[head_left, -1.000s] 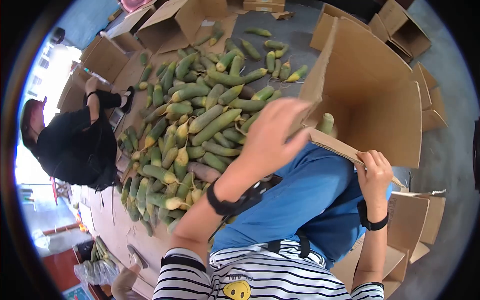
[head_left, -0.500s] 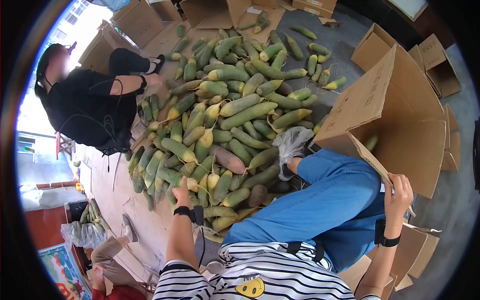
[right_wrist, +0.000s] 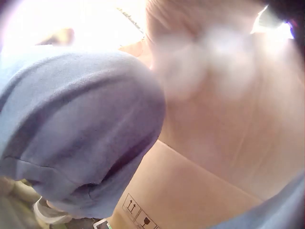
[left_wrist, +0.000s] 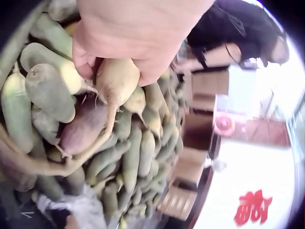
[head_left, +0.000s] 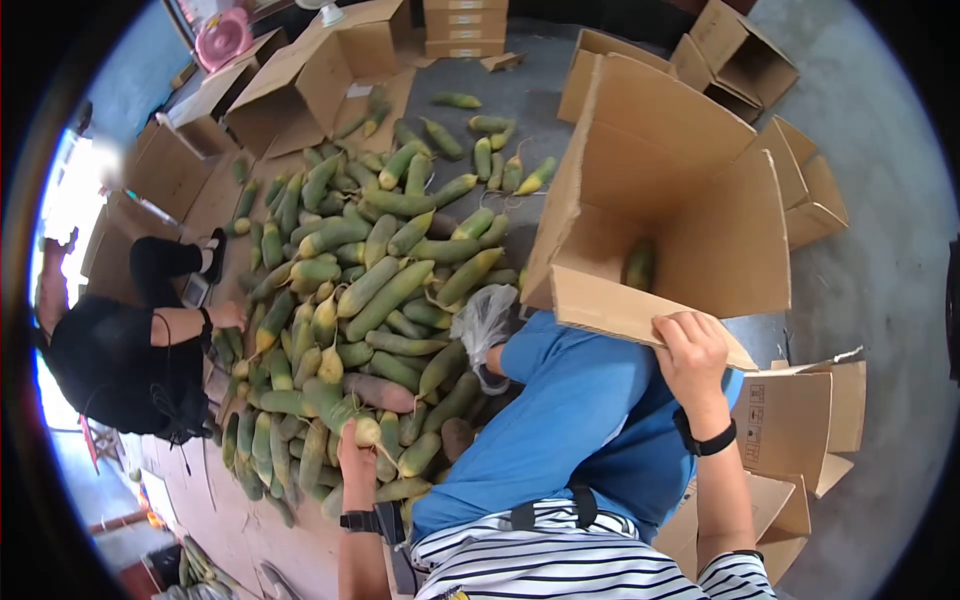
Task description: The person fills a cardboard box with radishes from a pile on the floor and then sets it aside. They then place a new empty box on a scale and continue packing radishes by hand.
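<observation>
In the head view my left hand grips a green radish with a pale root end, over the near part of a large radish pile. The left wrist view shows the hand curled round the radish's pale end, its long root trailing down. My right hand pinches the near flap of an open cardboard box, thumb hidden beneath. One green radish lies inside the box.
A person in black sits left of the pile, one hand at its edge. More boxes stand to the right and behind. My blue-trousered leg lies between pile and box; a plastic bag covers the foot.
My left hand has gone from beside the box to the pile and now holds a radish. My right hand stays on the flap. The head view has shifted.
</observation>
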`<action>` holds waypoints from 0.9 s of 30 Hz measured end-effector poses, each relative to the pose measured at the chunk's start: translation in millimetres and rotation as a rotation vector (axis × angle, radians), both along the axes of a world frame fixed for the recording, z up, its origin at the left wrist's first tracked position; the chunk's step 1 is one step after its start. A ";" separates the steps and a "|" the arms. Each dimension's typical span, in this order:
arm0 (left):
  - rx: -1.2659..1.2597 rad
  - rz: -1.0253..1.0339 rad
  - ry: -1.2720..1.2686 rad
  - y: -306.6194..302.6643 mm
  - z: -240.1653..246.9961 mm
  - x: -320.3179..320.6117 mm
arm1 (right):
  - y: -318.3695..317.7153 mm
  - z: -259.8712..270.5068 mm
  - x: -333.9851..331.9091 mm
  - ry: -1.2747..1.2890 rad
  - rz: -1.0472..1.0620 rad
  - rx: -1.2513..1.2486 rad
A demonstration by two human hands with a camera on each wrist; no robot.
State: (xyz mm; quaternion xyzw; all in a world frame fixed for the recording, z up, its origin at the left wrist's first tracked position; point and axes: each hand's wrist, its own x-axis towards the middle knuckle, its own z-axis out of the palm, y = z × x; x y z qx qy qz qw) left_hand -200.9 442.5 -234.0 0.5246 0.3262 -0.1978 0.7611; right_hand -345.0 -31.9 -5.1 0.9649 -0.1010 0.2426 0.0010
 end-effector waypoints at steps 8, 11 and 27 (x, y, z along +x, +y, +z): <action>0.291 -0.770 -0.884 -182.8 217.9 41.9 | -0.4 -6.9 -1.8 -0.033 0.015 0.003; 0.308 -0.769 -1.362 -258.8 262.1 38.3 | 0.1 -5.0 -2.3 -0.029 0.025 -0.003; 0.503 -0.795 -1.778 -291.5 218.3 5.5 | 6.3 10.4 -3.3 0.070 0.013 0.051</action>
